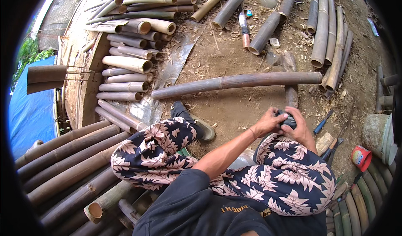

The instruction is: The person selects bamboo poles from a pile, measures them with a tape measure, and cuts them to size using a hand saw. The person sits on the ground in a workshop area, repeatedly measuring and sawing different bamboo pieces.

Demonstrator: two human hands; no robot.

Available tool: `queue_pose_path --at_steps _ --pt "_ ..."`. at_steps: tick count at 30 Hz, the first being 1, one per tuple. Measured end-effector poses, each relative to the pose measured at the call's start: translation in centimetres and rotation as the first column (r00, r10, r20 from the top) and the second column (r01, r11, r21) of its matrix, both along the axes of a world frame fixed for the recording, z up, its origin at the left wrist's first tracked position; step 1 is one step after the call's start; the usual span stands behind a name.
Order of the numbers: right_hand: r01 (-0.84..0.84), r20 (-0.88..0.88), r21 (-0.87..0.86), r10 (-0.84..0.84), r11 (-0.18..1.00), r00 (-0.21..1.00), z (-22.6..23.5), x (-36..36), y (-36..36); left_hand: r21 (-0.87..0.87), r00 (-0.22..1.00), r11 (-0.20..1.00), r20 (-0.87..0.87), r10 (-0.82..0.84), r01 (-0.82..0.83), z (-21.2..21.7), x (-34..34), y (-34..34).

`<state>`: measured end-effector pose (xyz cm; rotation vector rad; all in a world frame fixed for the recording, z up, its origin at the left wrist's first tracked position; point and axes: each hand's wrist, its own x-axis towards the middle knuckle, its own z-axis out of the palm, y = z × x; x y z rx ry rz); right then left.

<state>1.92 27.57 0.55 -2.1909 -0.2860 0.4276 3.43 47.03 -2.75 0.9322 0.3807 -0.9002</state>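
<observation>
Over my bent knee, my left hand [270, 121] and my right hand [298, 125] meet around a small, dark, rounded object [287, 121]. The fingers of both are curled on it, and they hide much of its shape, so its kind cannot be made out. Just beyond them a long brown bamboo pole [226, 83] lies crosswise, its right part resting over a shorter pole [289, 96] on the ground. To the right of my right hand lies a blue-handled tool [321, 124] on the dirt.
Cut bamboo lengths [125, 75] are stacked at left, with longer poles [324, 31] at upper right. A knife [243, 30] lies on the ground ahead. A red tub [361, 157] and a grey bucket [377, 137] stand at right. A plastic sheet [178, 64] lies beside the stack.
</observation>
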Motion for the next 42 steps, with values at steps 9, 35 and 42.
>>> queue_pose_path --at_steps 9,35,42 --pt "-0.187 0.049 -0.324 0.214 0.927 0.976 1.1 7.0 1.9 0.051 0.996 0.998 0.077 -0.04 0.037 -2.5 3.2 9.2" --pt "0.081 0.021 -0.842 -0.118 0.533 0.993 1.4 19.4 -20.0 0.803 0.662 0.236 0.243 0.709 -0.547 -17.1 4.0 58.1" --pt "0.085 0.024 -0.844 -0.121 0.53 0.992 1.6 19.7 -18.8 0.807 0.655 0.215 0.256 0.711 -0.55 -16.9 4.1 58.3"
